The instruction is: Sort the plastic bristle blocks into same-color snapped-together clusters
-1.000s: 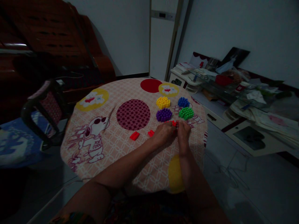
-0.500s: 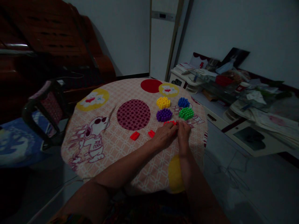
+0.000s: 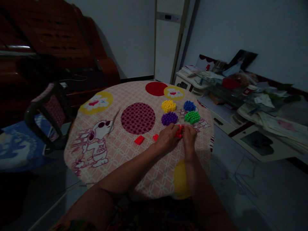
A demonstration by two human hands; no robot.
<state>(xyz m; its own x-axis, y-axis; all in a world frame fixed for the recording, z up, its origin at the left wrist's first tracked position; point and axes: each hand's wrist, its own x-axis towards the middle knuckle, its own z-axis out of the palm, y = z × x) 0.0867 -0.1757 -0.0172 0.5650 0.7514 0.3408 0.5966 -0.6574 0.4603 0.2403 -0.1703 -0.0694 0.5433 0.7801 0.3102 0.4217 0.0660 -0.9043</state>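
My left hand (image 3: 168, 138) and my right hand (image 3: 189, 136) meet over a cluster of red studded blocks (image 3: 179, 131), and both sets of fingers are closed on it, just above the round table (image 3: 115, 150). Two loose red blocks lie to the left: one (image 3: 139, 140) farther out, one (image 3: 155, 137) close to my left wrist. Beyond my hands sit finished block clusters: yellow (image 3: 168, 106), blue (image 3: 189, 105), purple (image 3: 169, 118) and green (image 3: 192, 116).
The table wears a cartoon-print cloth with coloured circles. A dark chair (image 3: 45, 112) stands at its left, wooden furniture behind it. On the right a low cabinet (image 3: 245, 128) is piled with papers and clutter. A white door is at the back.
The red cluster now shows between my two hands, gripped more tightly. My left hand has shifted slightly toward the right one. The loose blocks lie unchanged.
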